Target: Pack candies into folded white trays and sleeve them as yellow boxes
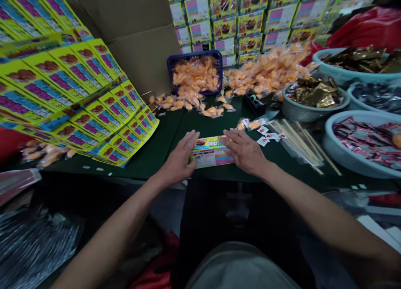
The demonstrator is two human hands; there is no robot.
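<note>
A small printed yellow carton [211, 153] lies flat on the dark green table [156, 151] right in front of me. My left hand [181, 157] rests against its left end with the fingers stretched out flat. My right hand [244, 150] lies over its right end, fingers also spread and flat. Neither hand grips anything. Loose orange snack packets [213, 110] lie just beyond the carton.
Stacked flat yellow cartons [78, 97] fan out at left. A blue basket [196, 74] of orange packets stands behind, a heap of them [269, 69] to its right. Bowls of gold wrappers [313, 97] and red sachets [363, 140] sit at right, beside wooden sticks [300, 143] and a tape dispenser [254, 104].
</note>
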